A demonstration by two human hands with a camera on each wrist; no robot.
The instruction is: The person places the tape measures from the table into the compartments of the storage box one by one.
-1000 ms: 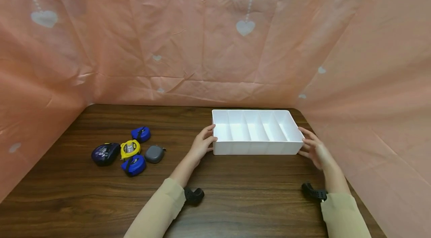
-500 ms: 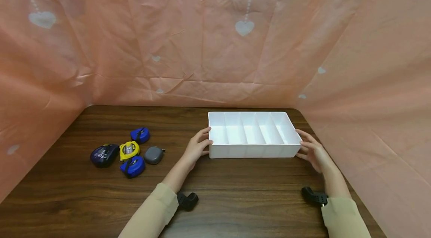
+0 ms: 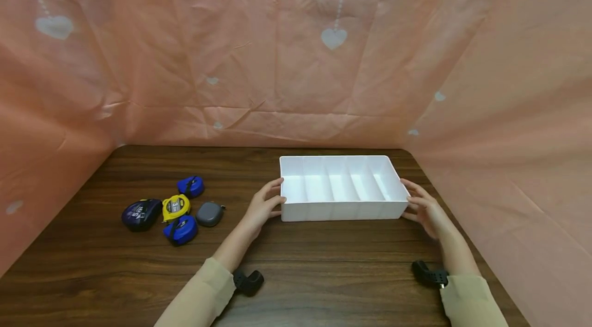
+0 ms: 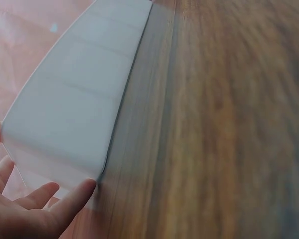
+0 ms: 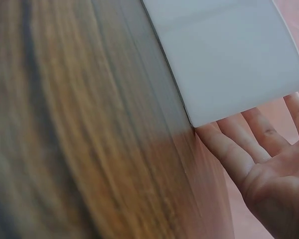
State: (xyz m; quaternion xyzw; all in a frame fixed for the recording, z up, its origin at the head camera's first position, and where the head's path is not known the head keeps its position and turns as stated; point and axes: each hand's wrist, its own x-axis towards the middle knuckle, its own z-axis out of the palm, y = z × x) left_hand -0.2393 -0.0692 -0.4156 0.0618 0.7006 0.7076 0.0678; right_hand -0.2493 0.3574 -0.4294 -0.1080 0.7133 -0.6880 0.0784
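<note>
A white plastic drawer organizer (image 3: 342,210), split by dividers into several compartments, sits on the brown wooden table right of centre. No items show inside it. My left hand (image 3: 260,211) touches its left end with fingers extended and spread. At the opposite end, my right hand (image 3: 429,210) presses its extended fingers against the wall. The left wrist view has fingertips (image 4: 84,191) against the organizer's end, low by the tabletop. In the right wrist view the fingers (image 5: 229,147) reach along the end wall and under its edge level.
Left on the table (image 3: 115,265) lies a cluster of tape measures: a yellow one (image 3: 176,207), two blue ones (image 3: 190,186), a dark navy one (image 3: 141,214) and a grey one (image 3: 209,213). A pink curtain (image 3: 240,126) encloses the back and sides.
Both hands and the white organizer between them have moved left and a little toward me. The tape measures keep their place on the table, apart from a slight shift of the view.
</note>
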